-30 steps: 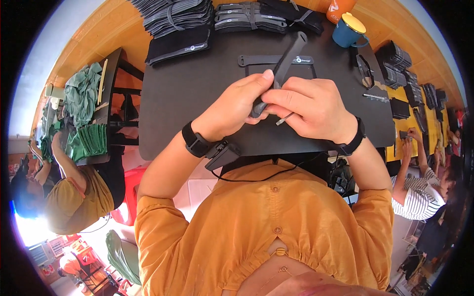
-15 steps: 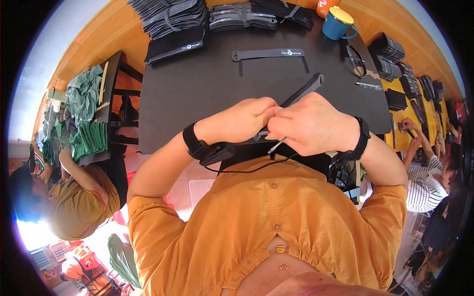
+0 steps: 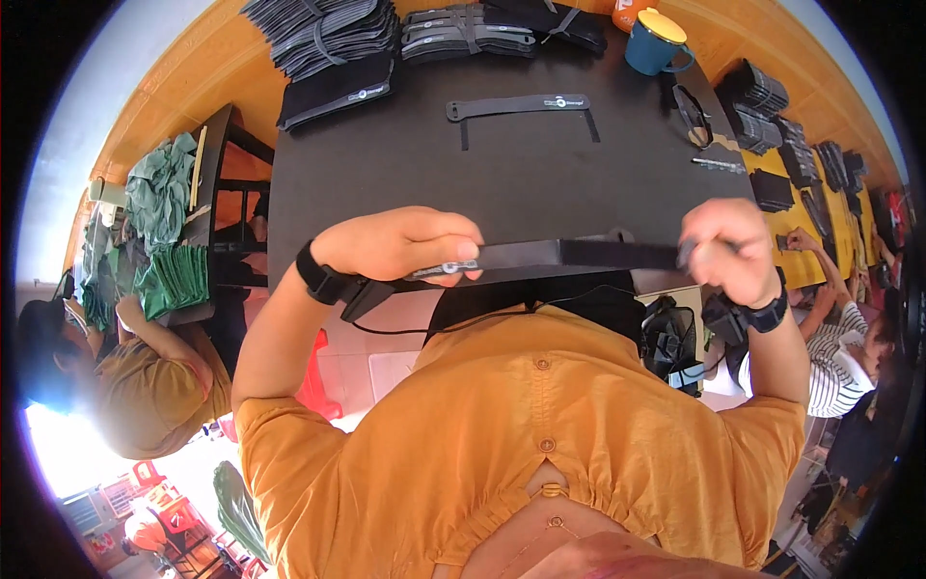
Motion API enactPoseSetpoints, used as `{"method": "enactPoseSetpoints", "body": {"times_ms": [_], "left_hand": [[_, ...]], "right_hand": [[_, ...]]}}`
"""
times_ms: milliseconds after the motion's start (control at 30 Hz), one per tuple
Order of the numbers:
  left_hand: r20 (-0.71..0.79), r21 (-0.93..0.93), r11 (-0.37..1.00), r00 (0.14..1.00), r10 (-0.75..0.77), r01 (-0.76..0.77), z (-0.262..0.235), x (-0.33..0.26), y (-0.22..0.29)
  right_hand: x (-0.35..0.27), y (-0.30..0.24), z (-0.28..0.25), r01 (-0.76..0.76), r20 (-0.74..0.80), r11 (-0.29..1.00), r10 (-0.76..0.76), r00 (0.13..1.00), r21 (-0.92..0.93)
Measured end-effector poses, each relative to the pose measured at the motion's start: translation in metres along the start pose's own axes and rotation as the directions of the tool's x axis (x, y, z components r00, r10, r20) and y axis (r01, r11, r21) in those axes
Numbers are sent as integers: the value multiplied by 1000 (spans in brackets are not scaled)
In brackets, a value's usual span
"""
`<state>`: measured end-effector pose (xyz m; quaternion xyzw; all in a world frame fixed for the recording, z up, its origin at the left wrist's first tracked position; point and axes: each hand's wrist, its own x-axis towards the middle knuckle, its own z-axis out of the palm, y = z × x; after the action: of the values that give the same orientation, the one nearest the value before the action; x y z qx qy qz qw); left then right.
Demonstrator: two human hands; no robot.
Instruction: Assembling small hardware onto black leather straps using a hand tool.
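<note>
Between my hands stretches a strap point(image 3: 521, 255), grey toward the left and narrower and black toward the right. My left hand point(image 3: 410, 246) pinches its grey, light-marked end between thumb and fingers. The black end runs to my right hand point(image 3: 730, 246), which is closed on it and somewhat blurred. A rounded grey tab shows just behind the strap's black part. Farther up the dark table point(image 3: 367, 183) lies another grey strap point(image 3: 518, 106) with two short black strips pointing toward me.
Tied stacks of grey and black straps point(image 3: 328, 39) line the far edge beside a blue mug point(image 3: 656, 43) with a yellow lid. At the table's right lie a dark looped strap point(image 3: 692, 116) and a clear strip point(image 3: 719, 165). People work at tables on both sides.
My hands were together over the folded strap; they have moved far apart, left hand leftward and right hand rightward, with the strap now drawn out between them.
</note>
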<state>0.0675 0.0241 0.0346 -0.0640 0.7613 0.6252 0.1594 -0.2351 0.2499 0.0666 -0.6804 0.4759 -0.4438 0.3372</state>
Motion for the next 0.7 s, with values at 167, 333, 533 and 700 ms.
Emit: {"method": "enactPoseSetpoints", "body": {"times_ms": [167, 333, 533, 700], "left_hand": [[-105, 15, 1000, 994, 21, -19, -9, -3, 8], [-106, 70, 994, 991, 87, -80, -13, 9, 12], [-114, 284, 958, 991, 63, -28, -21, 11, -10], [-232, 471, 879, 972, 42, 74, -15, 27, -34]], "right_hand": [[-13, 13, -23, 135, -547, 827, 228, 806, 545], [-16, 8, -43, 242, -711, 833, 233, 663, 498], [-52, 13, -133, 537, -815, 699, 113, 569, 472], [-4, 0, -74, 135, -905, 982, 64, 420, 132]]}}
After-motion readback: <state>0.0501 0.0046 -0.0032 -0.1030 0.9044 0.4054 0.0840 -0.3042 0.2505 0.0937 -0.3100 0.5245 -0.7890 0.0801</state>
